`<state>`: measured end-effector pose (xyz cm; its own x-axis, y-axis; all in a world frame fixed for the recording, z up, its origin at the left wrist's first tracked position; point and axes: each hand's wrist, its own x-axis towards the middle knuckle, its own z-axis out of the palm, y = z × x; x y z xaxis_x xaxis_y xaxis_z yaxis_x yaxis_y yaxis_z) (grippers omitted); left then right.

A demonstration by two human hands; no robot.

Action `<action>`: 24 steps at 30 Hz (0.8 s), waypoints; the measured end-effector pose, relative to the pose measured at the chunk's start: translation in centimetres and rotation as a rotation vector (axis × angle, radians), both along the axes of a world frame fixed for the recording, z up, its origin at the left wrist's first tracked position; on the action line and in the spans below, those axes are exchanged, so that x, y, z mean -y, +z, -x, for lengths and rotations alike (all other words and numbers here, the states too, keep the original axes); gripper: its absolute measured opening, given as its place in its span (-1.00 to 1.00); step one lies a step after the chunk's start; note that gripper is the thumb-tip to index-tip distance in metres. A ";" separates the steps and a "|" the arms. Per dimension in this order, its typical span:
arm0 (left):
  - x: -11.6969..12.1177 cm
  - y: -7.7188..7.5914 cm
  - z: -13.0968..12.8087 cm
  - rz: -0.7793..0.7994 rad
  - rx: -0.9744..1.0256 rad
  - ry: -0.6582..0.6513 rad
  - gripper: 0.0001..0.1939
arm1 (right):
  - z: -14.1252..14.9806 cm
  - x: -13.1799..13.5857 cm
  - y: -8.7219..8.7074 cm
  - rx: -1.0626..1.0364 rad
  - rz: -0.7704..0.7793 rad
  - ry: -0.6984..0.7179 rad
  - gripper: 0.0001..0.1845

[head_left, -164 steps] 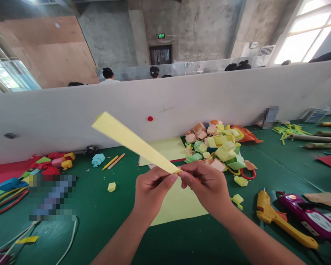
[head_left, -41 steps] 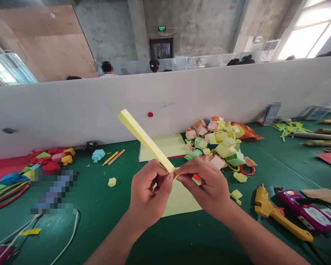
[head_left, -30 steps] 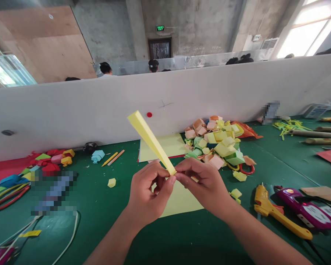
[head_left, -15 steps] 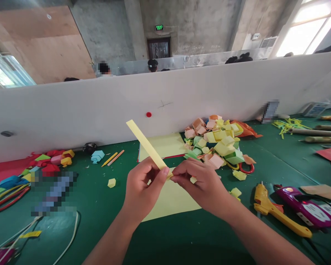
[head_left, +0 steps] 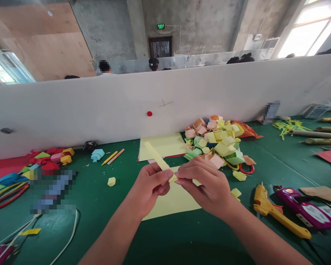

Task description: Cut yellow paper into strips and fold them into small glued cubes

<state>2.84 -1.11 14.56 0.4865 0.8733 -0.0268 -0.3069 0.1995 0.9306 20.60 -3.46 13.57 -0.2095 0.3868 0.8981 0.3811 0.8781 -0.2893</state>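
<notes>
Between my hands is a pale yellow paper strip (head_left: pixel 156 154), its long free end slanting up and to the left. My left hand (head_left: pixel 151 186) pinches it between thumb and fingers. Close beside, my right hand (head_left: pixel 206 180) has its thumb and forefinger closed on the folded lower end of the strip. Both hands are held above a pale yellow paper sheet (head_left: pixel 172 206) on the green table. Behind them lies a stack of yellow paper (head_left: pixel 165 144) with a red edge. The exact folds at the fingertips are partly hidden.
A heap of folded paper shapes (head_left: pixel 223 138) stands behind my right hand. At right lie a yellow glue gun (head_left: pixel 276 213) and a purple device (head_left: pixel 311 208). Two pencils (head_left: pixel 112 157), a small yellow folded piece (head_left: pixel 111 181) and a cable (head_left: pixel 75 232) are at left. A white partition (head_left: pixel 113 106) runs behind.
The strip's free end has swung lower and to the right, and less of it sticks out. My left hand has turned slightly and moved right; my right hand remains close to it.
</notes>
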 end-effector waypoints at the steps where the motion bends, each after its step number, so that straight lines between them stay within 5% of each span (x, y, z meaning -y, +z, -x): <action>1: 0.0 0.0 -0.1 0.017 0.013 -0.012 -0.61 | 0.0 0.0 0.0 0.000 -0.004 0.002 -0.87; 14: 0.3 -0.8 -0.6 0.126 0.092 -0.137 -0.54 | 0.0 0.1 0.4 -0.041 0.005 0.053 -0.78; 18: 0.3 -0.8 -0.7 0.094 0.058 -0.160 -0.51 | -0.3 0.3 0.4 -0.075 0.125 0.124 -0.83; 24: 0.5 -0.9 -1.0 -0.077 -0.035 0.067 -0.55 | -0.4 0.1 0.1 -0.162 0.297 0.175 -0.90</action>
